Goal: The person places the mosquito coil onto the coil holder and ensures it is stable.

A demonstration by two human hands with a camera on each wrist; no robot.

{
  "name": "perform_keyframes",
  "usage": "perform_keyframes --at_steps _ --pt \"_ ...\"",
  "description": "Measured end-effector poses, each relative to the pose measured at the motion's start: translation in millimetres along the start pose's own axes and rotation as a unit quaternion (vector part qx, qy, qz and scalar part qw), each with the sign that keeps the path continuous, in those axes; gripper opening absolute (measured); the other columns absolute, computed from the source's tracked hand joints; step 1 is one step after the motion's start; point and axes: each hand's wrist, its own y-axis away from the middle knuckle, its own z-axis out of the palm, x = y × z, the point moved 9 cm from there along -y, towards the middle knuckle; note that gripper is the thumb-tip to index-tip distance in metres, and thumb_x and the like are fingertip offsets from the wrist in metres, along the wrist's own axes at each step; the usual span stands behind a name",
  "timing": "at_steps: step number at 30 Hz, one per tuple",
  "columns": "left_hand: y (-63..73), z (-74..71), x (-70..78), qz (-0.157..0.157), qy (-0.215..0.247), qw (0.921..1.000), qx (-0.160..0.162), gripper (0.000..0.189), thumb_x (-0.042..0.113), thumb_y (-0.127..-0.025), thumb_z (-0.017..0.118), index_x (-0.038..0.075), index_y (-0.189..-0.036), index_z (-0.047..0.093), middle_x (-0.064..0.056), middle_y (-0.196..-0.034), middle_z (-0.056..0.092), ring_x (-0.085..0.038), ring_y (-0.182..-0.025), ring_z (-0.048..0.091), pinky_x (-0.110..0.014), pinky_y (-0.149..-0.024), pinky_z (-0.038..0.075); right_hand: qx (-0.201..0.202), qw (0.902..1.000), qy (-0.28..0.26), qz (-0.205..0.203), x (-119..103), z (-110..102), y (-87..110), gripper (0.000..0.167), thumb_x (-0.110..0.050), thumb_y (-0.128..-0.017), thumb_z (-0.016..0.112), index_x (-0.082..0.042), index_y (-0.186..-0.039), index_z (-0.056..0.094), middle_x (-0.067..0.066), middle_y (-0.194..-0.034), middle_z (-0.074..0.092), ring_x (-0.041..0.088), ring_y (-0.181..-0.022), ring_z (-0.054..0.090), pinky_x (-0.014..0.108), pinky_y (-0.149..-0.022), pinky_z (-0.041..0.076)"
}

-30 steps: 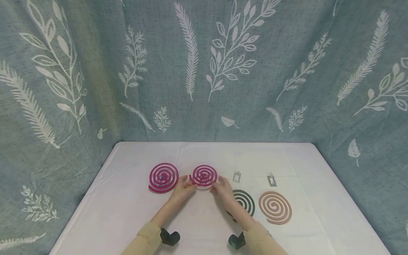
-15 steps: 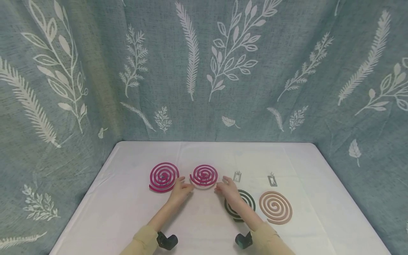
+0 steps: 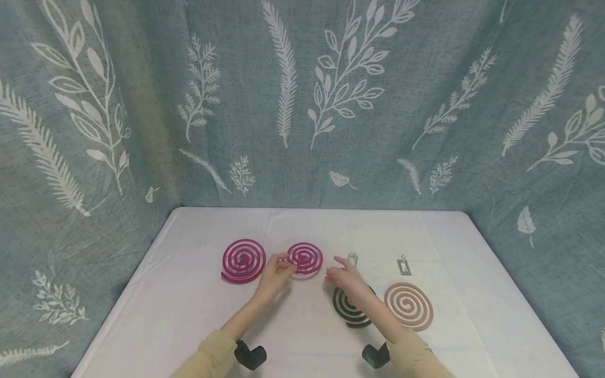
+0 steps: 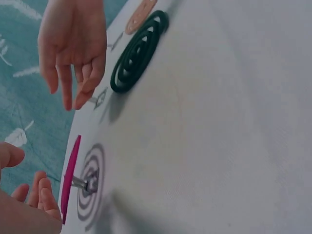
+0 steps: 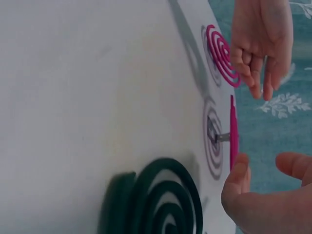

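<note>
Two pink mosquito coils stand raised on metal stands, one at left (image 3: 243,261) and one in the middle (image 3: 305,258). In the left wrist view, the middle coil (image 4: 71,180) appears edge-on above its spiral shadow. My left hand (image 3: 274,276) is at its left edge, fingers relaxed; whether they touch it I cannot tell. To the right of that coil, my right hand (image 3: 348,282) is held in the air, fingers loosely extended and holding nothing. Beneath my right hand lies a dark green coil (image 3: 348,315), partly hidden by the hand and forearm.
A tan coil (image 3: 408,306) lies to the right of the green one. Two small flat metal stands lie behind them, one partly behind my right hand (image 3: 353,258) and another farther right (image 3: 404,266). White cloth covers the table (image 3: 189,315); patterned curtain (image 3: 302,173) encloses it.
Both hands were at the middle coil's edges a second ago. My right hand has moved off to the right; my left drew back slightly, then came up to the coil's left edge.
</note>
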Motion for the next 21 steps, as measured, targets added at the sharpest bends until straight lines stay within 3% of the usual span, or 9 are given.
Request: perform_keyframes --at_steps 7,15,21 --pt "-0.2 11.7 12.5 0.002 0.032 0.9991 -0.029 0.044 0.012 -0.090 0.058 -0.008 -0.127 0.045 -0.024 -0.108 0.060 -0.031 -0.099 0.060 -0.040 -0.089 0.049 -0.005 0.9990 0.043 -0.008 -10 -18 5.9 0.063 -0.016 -0.092 0.053 0.001 -0.146 0.026 0.029 -0.127 0.055 0.035 -0.115 0.059 0.048 -0.105 0.040" --pt "0.0 28.5 23.5 0.038 0.025 0.9969 -0.064 0.037 0.007 -0.088 0.060 -0.010 -0.120 0.050 -0.026 -0.106 0.062 -0.022 -0.091 0.061 -0.033 -0.083 0.051 -0.013 0.9961 0.087 -0.008 -12 -35 15.2 0.062 -0.021 -0.092 0.056 -0.003 -0.146 0.031 0.025 -0.127 0.055 0.030 -0.109 0.062 0.045 -0.100 0.046" --pt "0.5 42.6 29.1 0.052 0.018 0.9936 -0.098 0.037 0.007 -0.087 0.062 -0.011 -0.117 0.051 -0.028 -0.108 0.062 -0.026 -0.095 0.062 -0.032 -0.083 0.051 -0.019 0.9905 0.136 -0.010 -12 -46 20.8 0.060 -0.023 -0.092 0.056 -0.005 -0.145 0.034 0.021 -0.122 0.059 0.027 -0.105 0.064 0.044 -0.098 0.047"
